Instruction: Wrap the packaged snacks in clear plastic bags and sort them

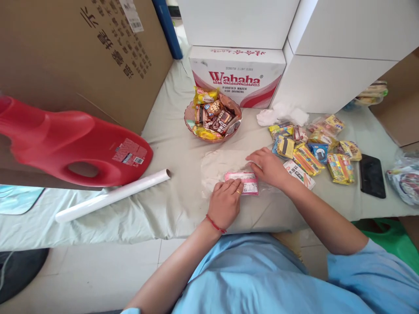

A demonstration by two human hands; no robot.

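A small pink snack packet with a white label lies on a sheet of clear plastic film on the table. My left hand holds the packet's left side down, its fingers bent close together over the pink wrapper. Just right of the packet, my right hand has its thumb and fingers closed on the clear film. The film bunches near the thumb and passes under the right wrist. Fingertips of both hands are partly hidden.
A glass bowl of wrapped snacks stands before a Wahaha carton. Loose snack packets, a white-labelled packet and a phone lie right. A white roll and red jug are left, beside a cardboard box.
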